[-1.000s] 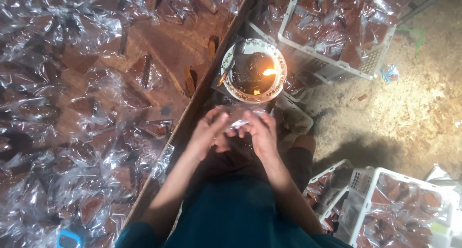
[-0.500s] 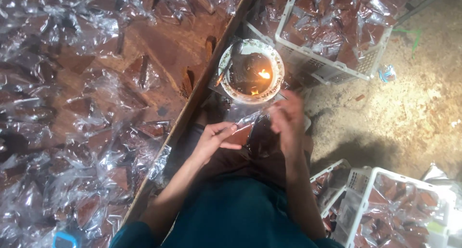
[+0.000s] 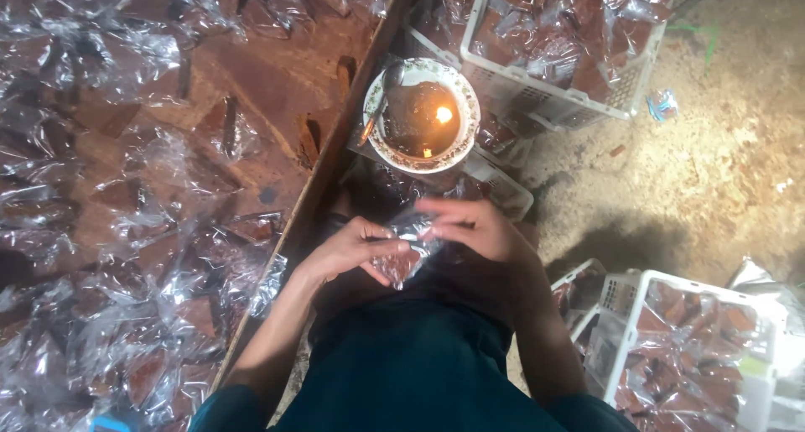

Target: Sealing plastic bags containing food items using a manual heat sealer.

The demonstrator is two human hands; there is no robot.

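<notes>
Your left hand (image 3: 348, 249) and your right hand (image 3: 470, 226) meet at the centre of the frame, just below the middle, over your lap. Between them you hold a small clear plastic packet (image 3: 402, 260) with a dark brown piece inside. Your left grip is closed on the packet's left edge, thumb and fingertips pinching it. Your right grip is closed on its upper right part, the fingers curled over the top of the plastic.

Just above your hands, near the top centre, a round bowl (image 3: 422, 113) with a patterned rim holds dark liquid and a small burning flame (image 3: 444, 114). A spoon (image 3: 381, 96) leans on the bowl's left rim.

The whole left half of the frame is a wooden tabletop (image 3: 285, 80) strewn with many clear packets (image 3: 126, 189) of the same brown pieces, lying loose and overlapping.

At the upper right a white plastic crate (image 3: 579, 105) is filled with more wrapped pieces. A second white crate (image 3: 620, 314) sits at the lower right, also holding packets. Between the two crates lies bare sandy ground (image 3: 721, 172).
</notes>
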